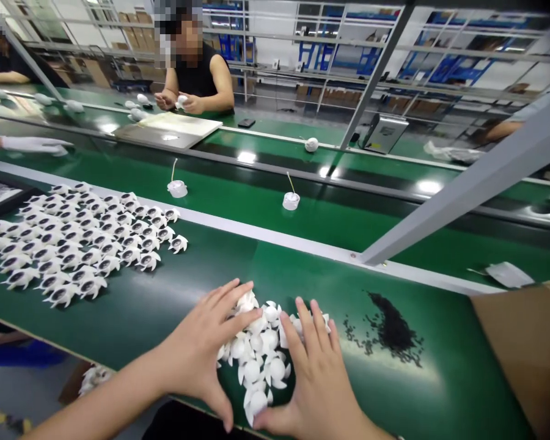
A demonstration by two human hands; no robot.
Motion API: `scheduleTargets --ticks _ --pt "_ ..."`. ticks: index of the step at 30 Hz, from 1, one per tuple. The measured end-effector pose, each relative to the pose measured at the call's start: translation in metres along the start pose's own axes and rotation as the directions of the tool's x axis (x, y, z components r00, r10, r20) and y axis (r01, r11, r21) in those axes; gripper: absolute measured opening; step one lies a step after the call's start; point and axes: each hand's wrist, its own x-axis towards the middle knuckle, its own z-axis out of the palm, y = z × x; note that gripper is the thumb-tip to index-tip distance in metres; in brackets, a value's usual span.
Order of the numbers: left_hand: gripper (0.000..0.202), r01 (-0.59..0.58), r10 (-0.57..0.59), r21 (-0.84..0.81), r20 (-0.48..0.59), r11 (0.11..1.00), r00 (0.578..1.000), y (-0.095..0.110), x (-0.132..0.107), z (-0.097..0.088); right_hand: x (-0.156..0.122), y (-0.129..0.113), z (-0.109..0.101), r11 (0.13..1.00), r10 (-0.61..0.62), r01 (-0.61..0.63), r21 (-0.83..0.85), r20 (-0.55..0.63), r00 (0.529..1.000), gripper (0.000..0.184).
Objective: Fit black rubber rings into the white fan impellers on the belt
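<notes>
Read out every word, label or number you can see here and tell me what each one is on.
Nothing can be read. The gray device on the far side and the cartons in the background show no legible text; any markings there are too small or blurred.

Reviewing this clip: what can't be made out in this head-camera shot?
- White plastic pieces: the left hand and right hand cover the pile's edges.
- Small black parts: too small to identify.
- Brown cardboard: cut off by the right edge.
- Co-worker's white piece: small, partly behind fingers.
</notes>
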Motion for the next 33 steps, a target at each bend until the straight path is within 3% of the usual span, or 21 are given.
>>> scheduleTargets --ticks 6,9,12,14,16,18,20,23,26,29,33 --pt "0.122 0.22 -0.212 0.069 -0.109 0.973 0.971 0.018 0.019 0.019 0.045 0.03 -0.01 0.999 -0.051 0.051 -0.001 0.1 0.994 0.131" --pt "0.131 0.298 -0.291 0.057 -0.103 0.953 0.951 0.026 0.029 0.018 0.065 0.045 -0.024 0.998 -0.064 0.061 0.021 0.169 0.984 0.126" --pt "0.139 0.292 -0.29 0.019 -0.053 0.956 0.955 0.025 0.034 0.006 0.07 0.058 -0.047 0.997 -0.045 0.038 0.06 0.102 0.994 0.105" --pt "0.125 0.266 -0.264 0.018 -0.063 0.964 0.962 0.016 0.043 -0.01 0.067 0.07 -0.065 0.995 0.036 -0.035 0.094 -0.011 0.999 0.079" --pt "0.097 0.193 -0.19 0.019 -0.101 0.981 0.976 0.003 0.065 -0.032 0.064 0.085 -0.08 0.983 0.124 -0.105 0.152 -0.122 0.985 0.054" --pt "0.068 0.084 -0.088 -0.047 -0.089 0.995 0.992 -0.009 0.099 -0.051 0.063 0.099 -0.091 0.968 0.177 -0.127 0.216 -0.234 0.956 0.035" --pt "0.051 -0.009 0.008 -0.168 -0.006 0.986 1.0 -0.017 0.14 -0.061 0.062 0.11 -0.095 0.964 0.177 -0.094 0.25 -0.334 0.926 0.023" --pt "0.052 -0.131 0.191 -0.288 0.191 0.949 0.963 -0.021 0.198 -0.055 0.063 0.119 -0.094 0.972 0.144 -0.058 0.229 -0.377 0.915 0.015" --pt "0.056 -0.086 0.217 -0.375 0.323 0.923 0.921 -0.024 0.233 -0.034 0.062 0.122 -0.09 0.98 0.155 -0.102 0.169 -0.346 0.925 0.013" --pt "0.06 -0.045 0.156 -0.342 0.304 0.939 0.94 -0.031 0.242 -0.016 0.061 0.124 -0.087 0.983 0.175 -0.149 0.103 -0.331 0.927 0.011" --pt "0.041 -0.122 0.219 -0.35 0.253 0.929 0.942 -0.038 0.234 -0.011 0.061 0.123 -0.086 0.985 0.171 -0.169 0.03 -0.279 0.945 0.012"
